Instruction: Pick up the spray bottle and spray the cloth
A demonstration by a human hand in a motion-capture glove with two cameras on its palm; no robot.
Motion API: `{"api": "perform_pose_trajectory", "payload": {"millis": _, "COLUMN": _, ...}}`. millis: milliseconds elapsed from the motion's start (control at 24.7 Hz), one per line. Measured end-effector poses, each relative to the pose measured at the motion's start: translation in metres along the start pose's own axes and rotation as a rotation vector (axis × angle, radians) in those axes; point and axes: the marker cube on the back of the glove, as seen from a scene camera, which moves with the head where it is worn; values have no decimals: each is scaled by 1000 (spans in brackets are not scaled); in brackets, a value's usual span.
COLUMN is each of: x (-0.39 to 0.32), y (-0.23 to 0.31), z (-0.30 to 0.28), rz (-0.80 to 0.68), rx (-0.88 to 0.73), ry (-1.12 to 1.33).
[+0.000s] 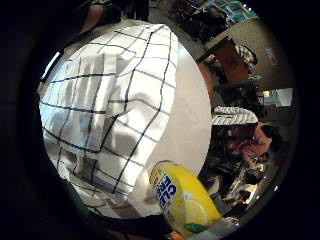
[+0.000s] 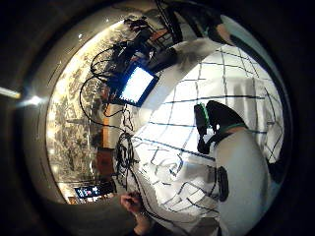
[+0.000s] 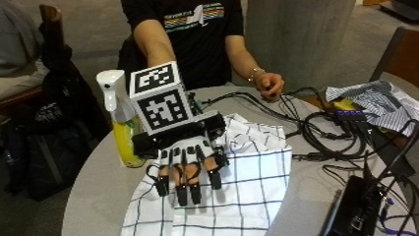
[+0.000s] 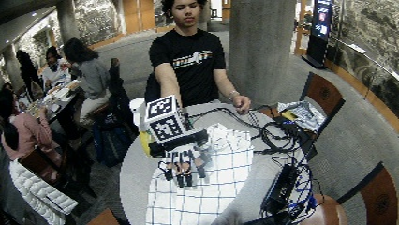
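Above the checked cloth (image 3: 252, 162), the gloved right hand (image 3: 187, 169) hovers palm-down, fingers spread, beside the spray bottle (image 3: 121, 123).

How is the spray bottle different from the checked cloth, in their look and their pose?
The spray bottle stands upright; the checked cloth lies spread on the table. The bottle is yellow with a white sprayer; the cloth is white with dark lines. The gloved right hand is over the cloth, beside the bottle. Both rest on the table.
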Motion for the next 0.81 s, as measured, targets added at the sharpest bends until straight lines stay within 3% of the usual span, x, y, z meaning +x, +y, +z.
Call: {"api": "perform_pose_trajectory", "payload": {"millis": 811, "x": -12, "y": 11, "z": -1, "rz": -14, "rx": 0, "ry": 6}}
